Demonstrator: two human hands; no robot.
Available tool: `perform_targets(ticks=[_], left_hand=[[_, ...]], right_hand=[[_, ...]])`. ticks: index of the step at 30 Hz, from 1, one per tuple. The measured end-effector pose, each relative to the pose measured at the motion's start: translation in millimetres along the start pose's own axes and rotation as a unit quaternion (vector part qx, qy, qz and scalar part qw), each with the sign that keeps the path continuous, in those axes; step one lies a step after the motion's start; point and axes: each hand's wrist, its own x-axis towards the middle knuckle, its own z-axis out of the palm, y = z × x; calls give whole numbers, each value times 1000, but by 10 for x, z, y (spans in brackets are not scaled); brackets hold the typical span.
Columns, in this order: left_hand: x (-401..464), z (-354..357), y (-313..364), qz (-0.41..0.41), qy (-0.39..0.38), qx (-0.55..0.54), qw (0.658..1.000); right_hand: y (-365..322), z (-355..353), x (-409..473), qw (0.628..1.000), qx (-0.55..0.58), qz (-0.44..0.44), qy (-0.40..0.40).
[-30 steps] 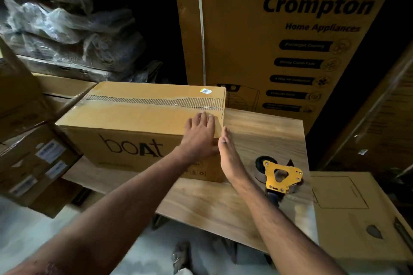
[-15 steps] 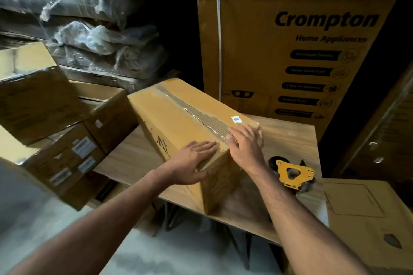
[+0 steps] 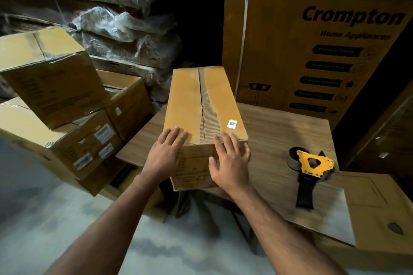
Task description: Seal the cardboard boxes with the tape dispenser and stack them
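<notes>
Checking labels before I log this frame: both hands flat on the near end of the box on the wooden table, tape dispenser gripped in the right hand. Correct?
Not quite. The head view shows the tape dispenser lying on the wooden table, to the right of the box, untouched. The right hand rests open on the box's near end, as does the left hand.

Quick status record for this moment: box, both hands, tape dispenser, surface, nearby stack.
box: long cardboard box lying lengthwise away from the person, near end overhanging the table edge, top seam with a torn strip and no fresh tape visible
left hand: left hand flat on the box's near left top corner
right hand: right hand spread over the near right corner
tape dispenser: yellow tape dispenser lying on the table, untouched, right of the box
surface: wooden table
nearby stack: cardboard boxes piled at left
</notes>
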Motion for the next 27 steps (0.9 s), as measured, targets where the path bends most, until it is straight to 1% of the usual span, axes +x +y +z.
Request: perform_targets(ticks=[3, 6, 8, 9, 10, 11, 13, 14, 15, 16, 17, 19, 20, 22, 23, 24, 25, 26, 27], left_hand=[[60, -10, -100, 0, 4, 12, 1000], [51, 7, -38, -3, 8, 32, 999], [15, 41, 78, -14, 32, 33, 999], [-11, 70, 168, -4, 60, 23, 998], [-40, 108, 292, 25, 92, 5, 995], [-72, 152, 457, 74, 124, -16, 989], [-124, 259, 902, 200, 169, -39, 964], [-124, 336, 1145, 261, 167, -45, 950], [-102, 427, 1374, 310, 143, -58, 938], [-63, 532, 1572, 342, 99, -78, 931], [-24, 615, 1735, 356, 41, -98, 928], [55, 746, 1938, 346, -63, -92, 932], [98, 795, 1988, 340, -91, -77, 933], [165, 840, 2037, 331, -122, -65, 933], [198, 849, 2036, 322, -137, -64, 934], [228, 865, 2019, 312, -155, -56, 936], [254, 875, 2000, 302, -169, -46, 937], [276, 892, 1978, 291, -180, -39, 939], [296, 911, 1953, 281, -187, -37, 941]], right_hand=[[-82, 17, 14, 1000, -2, 5, -8], [-85, 45, 1, 1000, 1, 8, -8], [-24, 39, 6, 999, 39, 1, -2], [25, 31, -13, 997, 72, 1, 8], [91, 32, -51, 995, 101, 8, 16], [175, 30, -118, 993, 117, 27, 25], [440, 49, -268, 984, 128, 118, 23], [608, 62, -345, 975, 128, 184, 1], [794, 76, -424, 961, 117, 248, -30], [984, 86, -506, 946, 101, 303, -58], [1182, 115, -582, 929, 84, 353, -75], [1554, 130, -733, 894, 73, 435, -83], [1731, 150, -788, 878, 81, 463, -89], [2048, 209, -860, 827, 138, 536, -97], [2168, 265, -864, 807, 149, 564, -91], [2242, 296, -838, 797, 128, 583, -89], [2309, 365, -822, 797, 127, 584, -79], [2322, 416, -807, 793, 162, 584, -65], [2316, 474, -761, 804, 168, 566, -71]])
